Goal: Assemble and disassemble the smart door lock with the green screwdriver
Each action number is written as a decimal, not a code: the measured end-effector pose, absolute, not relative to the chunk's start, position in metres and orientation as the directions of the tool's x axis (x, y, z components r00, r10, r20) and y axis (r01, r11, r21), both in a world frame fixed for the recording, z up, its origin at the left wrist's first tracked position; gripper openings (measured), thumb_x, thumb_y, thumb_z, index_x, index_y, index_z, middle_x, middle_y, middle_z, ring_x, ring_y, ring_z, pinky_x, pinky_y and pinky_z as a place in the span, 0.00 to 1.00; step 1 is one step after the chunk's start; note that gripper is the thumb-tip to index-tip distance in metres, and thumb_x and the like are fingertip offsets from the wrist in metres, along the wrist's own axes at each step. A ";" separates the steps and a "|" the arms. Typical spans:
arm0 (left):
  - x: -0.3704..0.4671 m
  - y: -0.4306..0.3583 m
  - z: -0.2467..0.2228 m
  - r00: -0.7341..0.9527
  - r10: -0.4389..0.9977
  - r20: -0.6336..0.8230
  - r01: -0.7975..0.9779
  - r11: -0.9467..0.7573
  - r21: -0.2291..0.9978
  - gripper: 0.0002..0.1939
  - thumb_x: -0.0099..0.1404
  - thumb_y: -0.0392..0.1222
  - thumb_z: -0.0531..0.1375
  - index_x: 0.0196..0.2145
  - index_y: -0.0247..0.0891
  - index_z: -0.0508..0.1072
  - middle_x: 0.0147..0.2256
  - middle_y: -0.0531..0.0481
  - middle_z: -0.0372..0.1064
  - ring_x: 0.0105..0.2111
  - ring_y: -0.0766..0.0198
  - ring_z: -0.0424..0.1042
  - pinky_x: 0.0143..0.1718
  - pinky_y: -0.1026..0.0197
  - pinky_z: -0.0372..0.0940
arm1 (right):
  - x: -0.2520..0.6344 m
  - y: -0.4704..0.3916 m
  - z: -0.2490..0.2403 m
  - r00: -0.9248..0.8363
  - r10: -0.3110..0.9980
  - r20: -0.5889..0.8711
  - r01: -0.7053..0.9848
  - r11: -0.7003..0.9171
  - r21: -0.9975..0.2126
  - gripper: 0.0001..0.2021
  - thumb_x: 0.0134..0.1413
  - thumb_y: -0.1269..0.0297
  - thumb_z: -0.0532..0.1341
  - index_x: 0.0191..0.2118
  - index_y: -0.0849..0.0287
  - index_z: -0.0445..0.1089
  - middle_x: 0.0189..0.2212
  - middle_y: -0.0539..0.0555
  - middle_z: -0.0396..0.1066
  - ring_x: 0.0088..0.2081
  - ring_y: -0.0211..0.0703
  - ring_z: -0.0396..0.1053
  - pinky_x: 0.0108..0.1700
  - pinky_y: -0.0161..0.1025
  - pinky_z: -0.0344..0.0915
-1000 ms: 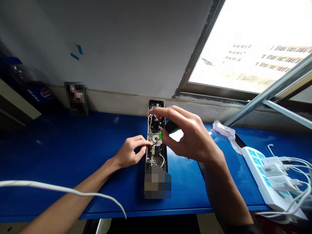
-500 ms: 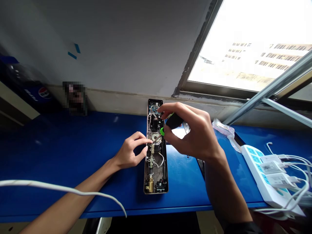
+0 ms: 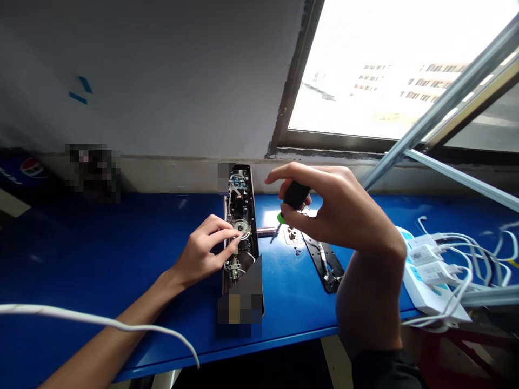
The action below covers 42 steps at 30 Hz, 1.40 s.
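A long, narrow electronic door lock housing (image 3: pixel 240 202) lies opened on the blue table, its circuit board, wires and round metal part showing. My left hand (image 3: pixel 205 246) reaches over its left edge, thumb and forefinger pinched beside the round part; whatever is between the fingertips is too small to make out. To the right of the housing, my right hand (image 3: pixel 332 210) grips a screwdriver (image 3: pixel 298 194) with a black and green handle. Its thin shaft points down and left, clear of the housing. Pixelated blocks cover the housing's lower end and upper left corner.
A black cover panel (image 3: pixel 330 267) lies right of the housing, near a small metal piece (image 3: pixel 292 235) and several tiny dark screws (image 3: pixel 297 251). A white power strip (image 3: pixel 430 297) with plugs and cables stands at right. A white cable (image 3: pixel 121 324) crosses my left forearm.
My right hand has lifted the screwdriver out of the housing and moved it right. My left hand stays at the housing, its fingers pinched closer. The view has shifted right.
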State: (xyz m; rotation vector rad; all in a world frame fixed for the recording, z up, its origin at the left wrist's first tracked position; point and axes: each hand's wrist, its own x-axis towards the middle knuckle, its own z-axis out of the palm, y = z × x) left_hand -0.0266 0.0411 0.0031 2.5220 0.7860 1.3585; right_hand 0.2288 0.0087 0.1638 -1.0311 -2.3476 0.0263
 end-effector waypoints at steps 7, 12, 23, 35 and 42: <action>0.053 0.068 0.046 0.889 0.246 0.386 0.218 -0.969 0.114 0.08 0.72 0.34 0.61 0.35 0.36 0.80 0.35 0.46 0.77 0.37 0.58 0.72 0.40 0.55 0.69 | 0.278 0.009 0.169 -0.377 0.919 0.114 0.891 0.394 -0.227 0.17 0.57 0.66 0.66 0.53 0.52 0.75 0.36 0.51 0.80 0.31 0.40 0.74 0.30 0.37 0.67; 0.103 0.088 0.029 0.959 0.225 0.171 0.224 -0.974 0.023 0.11 0.65 0.27 0.62 0.27 0.36 0.76 0.29 0.49 0.74 0.31 0.60 0.69 0.33 0.58 0.64 | 0.297 0.008 0.171 -0.300 0.951 0.071 0.917 0.308 -0.253 0.21 0.58 0.62 0.66 0.57 0.50 0.73 0.39 0.53 0.80 0.29 0.39 0.72 0.30 0.37 0.67; 0.136 0.093 -0.003 0.971 0.154 0.184 0.138 -0.986 0.096 0.12 0.64 0.30 0.61 0.25 0.40 0.74 0.28 0.49 0.73 0.32 0.56 0.72 0.35 0.56 0.68 | 0.326 0.012 0.159 -0.359 0.910 0.206 0.868 0.407 -0.284 0.20 0.54 0.67 0.70 0.54 0.49 0.76 0.35 0.52 0.79 0.27 0.38 0.73 0.24 0.34 0.66; 0.112 0.081 0.019 0.959 0.211 0.190 0.193 -0.975 0.107 0.06 0.63 0.30 0.67 0.30 0.38 0.77 0.32 0.48 0.75 0.35 0.55 0.74 0.37 0.56 0.69 | 0.306 0.007 0.163 -0.398 0.885 0.241 0.846 0.456 -0.276 0.21 0.54 0.70 0.68 0.54 0.51 0.75 0.37 0.51 0.80 0.32 0.40 0.75 0.27 0.35 0.66; 0.029 0.062 0.039 0.761 0.353 0.545 0.294 -0.936 0.195 0.13 0.72 0.32 0.60 0.51 0.40 0.79 0.47 0.41 0.76 0.51 0.51 0.71 0.51 0.47 0.73 | 0.280 0.007 0.168 -0.581 0.716 0.388 0.667 0.691 -0.277 0.18 0.60 0.72 0.66 0.55 0.56 0.72 0.41 0.50 0.81 0.37 0.38 0.78 0.39 0.37 0.71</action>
